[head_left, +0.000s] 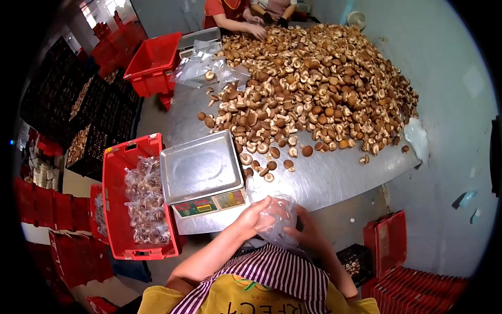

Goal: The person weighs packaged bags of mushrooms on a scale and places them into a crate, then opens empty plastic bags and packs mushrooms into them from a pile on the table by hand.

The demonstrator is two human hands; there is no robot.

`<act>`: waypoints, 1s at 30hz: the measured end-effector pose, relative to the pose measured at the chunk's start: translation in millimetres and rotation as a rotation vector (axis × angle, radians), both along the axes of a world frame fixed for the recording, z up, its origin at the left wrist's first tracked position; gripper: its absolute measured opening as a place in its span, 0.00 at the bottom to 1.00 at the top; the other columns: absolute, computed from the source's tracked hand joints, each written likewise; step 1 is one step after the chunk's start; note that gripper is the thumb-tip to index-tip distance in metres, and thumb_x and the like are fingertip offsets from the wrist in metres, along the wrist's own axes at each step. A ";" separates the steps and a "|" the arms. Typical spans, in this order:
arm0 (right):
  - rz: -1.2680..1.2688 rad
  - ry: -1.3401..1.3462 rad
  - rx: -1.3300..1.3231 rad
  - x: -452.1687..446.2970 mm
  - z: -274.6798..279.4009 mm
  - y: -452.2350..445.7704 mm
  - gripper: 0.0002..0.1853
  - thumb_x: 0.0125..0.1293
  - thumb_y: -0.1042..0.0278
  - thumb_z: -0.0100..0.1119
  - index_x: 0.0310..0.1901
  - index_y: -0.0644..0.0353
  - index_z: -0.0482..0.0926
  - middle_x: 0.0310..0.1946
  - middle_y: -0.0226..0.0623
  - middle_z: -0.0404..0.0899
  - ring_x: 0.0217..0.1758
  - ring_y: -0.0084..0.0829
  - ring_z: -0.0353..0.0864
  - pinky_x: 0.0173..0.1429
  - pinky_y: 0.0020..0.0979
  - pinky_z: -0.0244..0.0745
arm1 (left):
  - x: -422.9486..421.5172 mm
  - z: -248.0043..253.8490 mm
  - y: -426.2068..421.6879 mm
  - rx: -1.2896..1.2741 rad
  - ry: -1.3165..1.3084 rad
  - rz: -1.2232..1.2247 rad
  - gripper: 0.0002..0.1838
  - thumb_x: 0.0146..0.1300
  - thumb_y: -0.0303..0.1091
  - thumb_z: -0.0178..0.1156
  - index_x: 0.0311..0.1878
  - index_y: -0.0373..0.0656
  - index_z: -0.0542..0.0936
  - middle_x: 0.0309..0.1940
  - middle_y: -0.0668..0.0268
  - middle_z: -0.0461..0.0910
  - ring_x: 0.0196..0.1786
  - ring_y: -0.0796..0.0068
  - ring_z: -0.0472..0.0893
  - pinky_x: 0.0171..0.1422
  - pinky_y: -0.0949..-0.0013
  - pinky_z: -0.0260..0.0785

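A clear plastic bag (278, 222) is between my two hands, close to my striped apron at the table's front edge. My left hand (255, 217) grips the bag's left side, its thumb pointing up along the plastic. On the other side, my right hand (307, 230) holds the bag with fingers partly hidden behind it. No mushroom shows clearly inside the bag. Just left of my hands stands a weighing scale (201, 167) with a bare metal pan. A few loose mushrooms (269, 177) lie beyond the bag, beside the scale.
A large mushroom pile (324, 83) covers the metal table (334, 175). Bagged mushrooms fill part of a red crate (116, 209) at left. More plastic bags (196, 70) lie near a second scale (201, 39). Two people work at the far end, one person's hand (256, 31) touching the pile.
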State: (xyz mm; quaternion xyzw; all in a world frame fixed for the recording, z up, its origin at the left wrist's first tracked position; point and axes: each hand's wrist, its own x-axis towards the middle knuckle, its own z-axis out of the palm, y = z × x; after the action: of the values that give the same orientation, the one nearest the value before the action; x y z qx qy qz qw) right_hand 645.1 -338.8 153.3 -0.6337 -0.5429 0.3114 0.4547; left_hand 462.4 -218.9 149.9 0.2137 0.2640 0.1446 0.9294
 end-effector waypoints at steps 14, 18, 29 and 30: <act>-0.149 1.077 -0.401 88.7 -21.2 -0.4 0.14 0.65 0.66 0.60 0.47 0.66 0.78 0.37 0.40 0.83 0.37 0.32 0.82 0.46 0.33 0.78 | -32.7 -28.1 43.5 -0.058 0.015 0.289 0.25 0.73 0.51 0.49 0.50 0.34 0.78 0.28 0.68 0.79 0.23 0.81 0.72 0.28 0.74 0.66; -0.281 1.345 -0.122 116.9 -15.0 19.6 0.25 0.72 0.49 0.47 0.53 0.66 0.74 0.43 0.43 0.81 0.43 0.36 0.82 0.49 0.38 0.78 | 7.9 -90.4 26.8 -0.397 -0.035 0.352 0.22 0.70 0.51 0.54 0.51 0.38 0.79 0.27 0.69 0.78 0.23 0.81 0.71 0.26 0.76 0.62; -0.221 0.599 -0.590 250.3 -123.3 92.4 0.17 0.70 0.57 0.52 0.50 0.62 0.77 0.42 0.35 0.80 0.42 0.28 0.78 0.46 0.30 0.73 | 86.5 -98.9 18.6 -0.324 0.364 0.495 0.27 0.77 0.52 0.37 0.65 0.43 0.71 0.31 0.68 0.78 0.20 0.88 0.64 0.17 0.83 0.51; -0.131 0.497 -0.621 243.0 -115.9 113.6 0.18 0.69 0.57 0.53 0.51 0.62 0.77 0.43 0.36 0.80 0.43 0.29 0.78 0.46 0.29 0.73 | 90.2 -100.2 17.3 -0.324 0.362 0.509 0.27 0.77 0.52 0.37 0.65 0.43 0.71 0.31 0.68 0.78 0.20 0.88 0.64 0.17 0.83 0.51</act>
State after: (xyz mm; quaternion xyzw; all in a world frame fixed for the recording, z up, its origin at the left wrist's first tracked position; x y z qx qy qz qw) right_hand 888.1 -225.2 37.4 -0.6797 -0.2550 0.5746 0.3779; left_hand 552.6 -201.6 49.7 0.0130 0.4887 0.2878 0.8235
